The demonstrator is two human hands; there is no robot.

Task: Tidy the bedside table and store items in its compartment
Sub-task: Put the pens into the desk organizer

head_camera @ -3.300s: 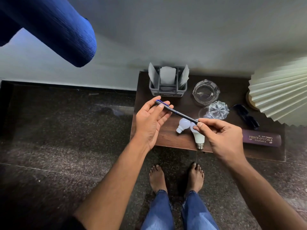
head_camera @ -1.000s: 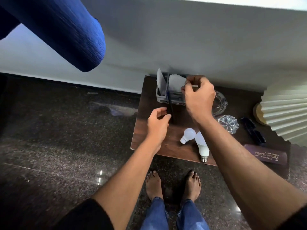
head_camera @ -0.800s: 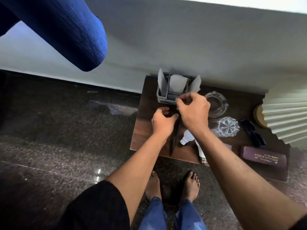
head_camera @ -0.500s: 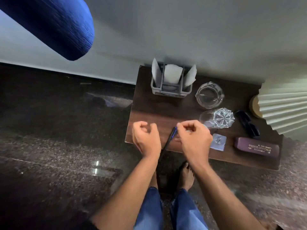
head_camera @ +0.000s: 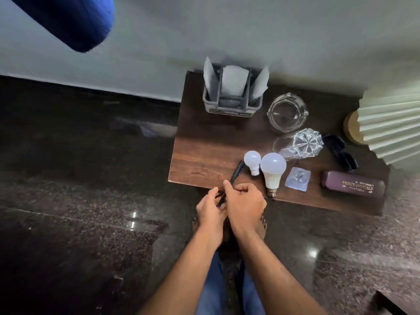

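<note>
A dark pen (head_camera: 236, 172) slants over the front edge of the wooden bedside table (head_camera: 204, 155). My right hand (head_camera: 246, 204) and my left hand (head_camera: 210, 209) are pressed together just in front of that edge, both gripping the pen's lower end. On the table lie a small white bulb (head_camera: 252, 161), a larger bulb (head_camera: 272, 172), a small clear packet (head_camera: 297, 179), a maroon spectacle case (head_camera: 353, 187), black sunglasses (head_camera: 341, 152), a cut-glass piece (head_camera: 305, 143), a glass ashtray (head_camera: 287, 112) and a grey tissue holder (head_camera: 231, 96).
A pleated cream lampshade (head_camera: 395, 126) overhangs the table's right end. The wall runs behind the table. A blue cushion or bolster (head_camera: 72, 21) hangs at the top left. Dark polished stone floor (head_camera: 79, 201) lies to the left and in front, with my bare feet below my hands.
My hands drew back from the tissue holder to the table's front edge and came together on the pen. The two bulbs and the packet are uncovered again.
</note>
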